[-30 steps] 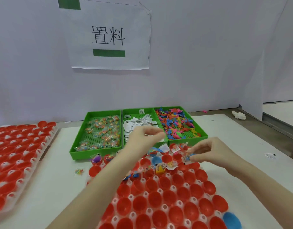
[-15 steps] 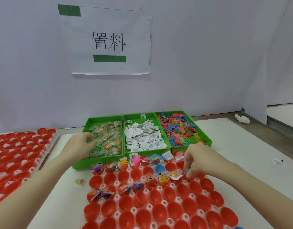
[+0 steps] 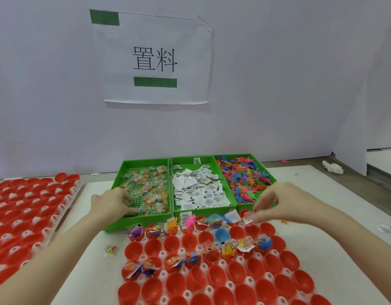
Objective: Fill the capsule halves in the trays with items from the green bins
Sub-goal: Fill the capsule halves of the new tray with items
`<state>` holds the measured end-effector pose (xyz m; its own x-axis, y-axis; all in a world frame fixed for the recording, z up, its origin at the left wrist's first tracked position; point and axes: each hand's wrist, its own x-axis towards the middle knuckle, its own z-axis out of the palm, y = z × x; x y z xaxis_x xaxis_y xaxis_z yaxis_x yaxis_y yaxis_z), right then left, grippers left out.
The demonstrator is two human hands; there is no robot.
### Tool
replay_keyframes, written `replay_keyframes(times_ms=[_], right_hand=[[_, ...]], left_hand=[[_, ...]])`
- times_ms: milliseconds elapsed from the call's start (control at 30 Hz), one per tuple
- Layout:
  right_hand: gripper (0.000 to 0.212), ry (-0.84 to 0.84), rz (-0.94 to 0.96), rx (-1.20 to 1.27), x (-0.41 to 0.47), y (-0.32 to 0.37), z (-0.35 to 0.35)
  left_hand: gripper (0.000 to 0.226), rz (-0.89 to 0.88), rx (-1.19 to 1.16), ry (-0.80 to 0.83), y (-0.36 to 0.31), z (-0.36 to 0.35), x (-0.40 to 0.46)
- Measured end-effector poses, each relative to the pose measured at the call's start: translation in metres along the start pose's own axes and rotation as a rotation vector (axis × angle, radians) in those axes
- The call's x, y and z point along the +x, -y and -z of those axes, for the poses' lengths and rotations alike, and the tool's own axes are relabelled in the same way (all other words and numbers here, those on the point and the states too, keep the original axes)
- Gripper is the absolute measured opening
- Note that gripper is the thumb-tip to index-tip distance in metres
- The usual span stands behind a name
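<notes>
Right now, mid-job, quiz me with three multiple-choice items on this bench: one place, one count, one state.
1. Where is the left hand?
A. in the left green bin
B. on the wall sign
C. over the blue cup

2. How many green bins stand side by side?
A. two
B. three
C. five

3. The near rows of red cups in the middle tray are:
A. capped
B. stacked
C. mostly empty

Answers: 1 A, its fingers lie among the clear packets. 2 B, packets, paper slips, coloured toys. 3 C, only far rows hold items.
</notes>
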<state>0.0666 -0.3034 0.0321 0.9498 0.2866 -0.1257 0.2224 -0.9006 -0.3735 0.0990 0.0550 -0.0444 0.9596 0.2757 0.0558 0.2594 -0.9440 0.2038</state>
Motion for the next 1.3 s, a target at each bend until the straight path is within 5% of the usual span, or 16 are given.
replay_keyframes(times_ms=[133, 233, 300, 400, 700, 767, 900, 1100, 1300], right_hand=[[0.022, -0.318, -0.09, 0.015, 0.04, -0.014, -0.006], [0.04, -0.154, -0.24, -0.232, 0.068, -0.033, -0.015], [0.033, -0.078, -0.318, -0.304, 0.078, -0.042, -0.022], [0.039, -0.163, -0.364, -0.29, 0.088, -0.049, -0.034], [0.028, -0.192, -0.378, -0.159, 0.092, -0.047, -0.031], [0.013, -0.3, -0.34, -0.22, 0.088, -0.045, -0.033], [0.016, -0.571, -0.266, -0.306, 0.085, -0.042, -0.033], [0.023, -0.478, -0.193, 0.143, 0.088, -0.022, -0.031], [0.019, -0.304, -0.059, 0.168, 0.099, 0.014, -0.035]], left_hand=[[0.041, 0.024, 0.02, 0.031, 0.003, 0.001, -0.002], [0.039, -0.015, 0.015, 0.075, 0.004, 0.004, -0.004], [0.034, -0.029, -0.056, 0.111, 0.005, 0.008, -0.005], [0.023, -0.016, -0.188, 0.132, 0.008, 0.013, -0.007], [0.04, -0.185, -0.153, 0.084, 0.021, 0.016, -0.022], [0.027, -0.212, -0.174, 0.083, 0.028, 0.017, -0.024], [0.017, -0.261, -0.224, -0.028, 0.034, 0.017, -0.03], [0.007, -0.21, -0.402, -0.083, 0.031, 0.014, -0.032], [0.012, -0.12, -0.592, -0.184, 0.025, 0.006, -0.031]])
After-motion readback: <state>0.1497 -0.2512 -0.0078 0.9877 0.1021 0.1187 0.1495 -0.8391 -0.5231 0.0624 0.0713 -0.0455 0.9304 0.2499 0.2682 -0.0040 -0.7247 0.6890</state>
